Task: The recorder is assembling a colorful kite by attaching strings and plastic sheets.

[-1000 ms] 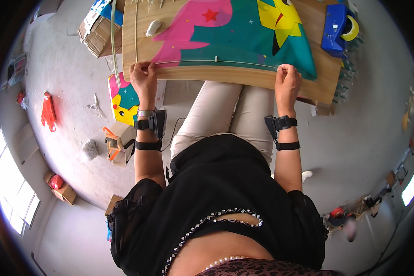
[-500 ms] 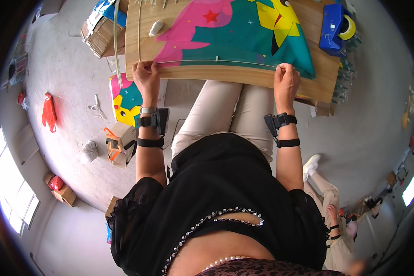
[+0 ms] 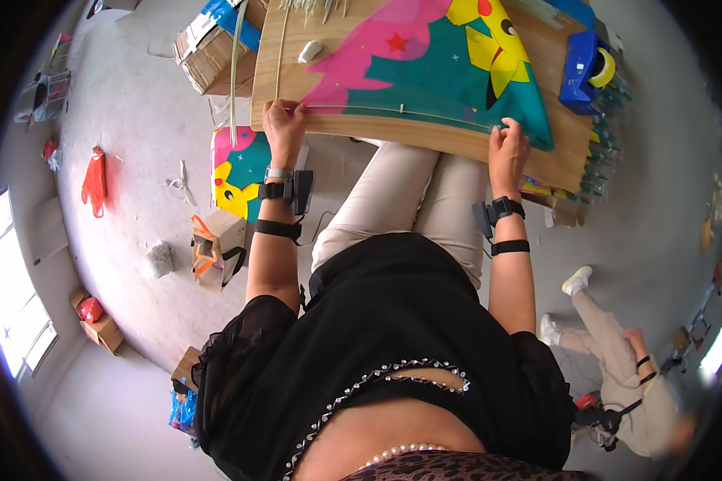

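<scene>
Over grey floor, a wooden table bears fabric.

Sheet, one: thin, printed; pink toward the left hand, teal toward the right hand; red star on the pink; yellow cartoon figure beyond the right hand, black ear tip nearest the fingers. Spread flat, near edge running between the grips, one teal corner extending right past the right hand.

Rod, one: slender, pale, slightly bowed; lies along that near edge, hand to hand; small white fitting about midway between grips.
</scene>
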Demonstrator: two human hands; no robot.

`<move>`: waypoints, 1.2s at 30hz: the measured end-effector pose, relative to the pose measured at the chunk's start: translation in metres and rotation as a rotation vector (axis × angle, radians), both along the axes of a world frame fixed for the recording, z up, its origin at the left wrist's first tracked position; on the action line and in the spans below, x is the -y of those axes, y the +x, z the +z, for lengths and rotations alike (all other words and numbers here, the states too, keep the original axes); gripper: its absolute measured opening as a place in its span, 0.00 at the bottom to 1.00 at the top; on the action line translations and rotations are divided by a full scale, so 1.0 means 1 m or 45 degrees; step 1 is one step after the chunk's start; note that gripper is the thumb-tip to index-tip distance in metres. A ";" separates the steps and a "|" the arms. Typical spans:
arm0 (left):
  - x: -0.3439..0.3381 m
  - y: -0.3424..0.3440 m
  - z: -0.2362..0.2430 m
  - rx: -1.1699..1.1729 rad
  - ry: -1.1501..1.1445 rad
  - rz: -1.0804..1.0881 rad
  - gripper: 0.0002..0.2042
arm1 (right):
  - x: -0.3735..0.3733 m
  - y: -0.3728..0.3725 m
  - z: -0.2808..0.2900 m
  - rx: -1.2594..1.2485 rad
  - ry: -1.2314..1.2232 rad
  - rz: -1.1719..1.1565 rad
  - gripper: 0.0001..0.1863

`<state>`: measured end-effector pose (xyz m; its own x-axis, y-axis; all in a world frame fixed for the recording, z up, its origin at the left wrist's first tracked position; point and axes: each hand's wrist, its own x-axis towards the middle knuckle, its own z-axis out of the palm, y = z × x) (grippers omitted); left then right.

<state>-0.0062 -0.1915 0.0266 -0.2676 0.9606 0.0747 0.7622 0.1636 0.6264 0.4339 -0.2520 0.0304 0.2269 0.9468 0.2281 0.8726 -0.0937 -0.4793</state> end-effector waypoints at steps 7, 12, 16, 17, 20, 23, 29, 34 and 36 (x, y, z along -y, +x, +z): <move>-0.013 -0.049 -0.039 0.074 -0.178 0.063 0.15 | 0.000 -0.001 -0.009 0.127 -0.075 -0.090 0.15; -0.028 -0.052 -0.026 0.027 -0.325 0.080 0.23 | -0.001 0.011 -0.009 0.068 -0.093 -0.267 0.19; -0.035 -0.056 -0.013 -0.026 -0.371 0.049 0.26 | -0.008 0.018 -0.006 -0.070 -0.215 -0.458 0.21; -0.037 -0.058 -0.010 -0.031 -0.380 0.026 0.26 | -0.010 0.020 -0.007 -0.071 -0.204 -0.456 0.21; -0.039 -0.057 -0.004 -0.133 -0.432 0.005 0.26 | -0.011 0.029 -0.008 -0.130 -0.231 -0.479 0.19; -0.033 -0.062 -0.004 -0.040 -0.382 0.031 0.24 | -0.010 0.033 -0.011 -0.237 -0.266 -0.437 0.16; 0.000 -0.043 -0.006 -0.088 0.250 0.116 0.14 | 0.008 0.022 -0.010 0.093 0.184 -0.116 0.06; 0.042 0.022 0.011 -0.202 0.321 -0.288 0.27 | 0.034 -0.013 0.007 0.241 -0.033 0.235 0.31; 0.050 0.020 -0.001 -0.292 0.225 -0.381 0.30 | 0.035 -0.021 0.007 0.250 -0.078 0.261 0.33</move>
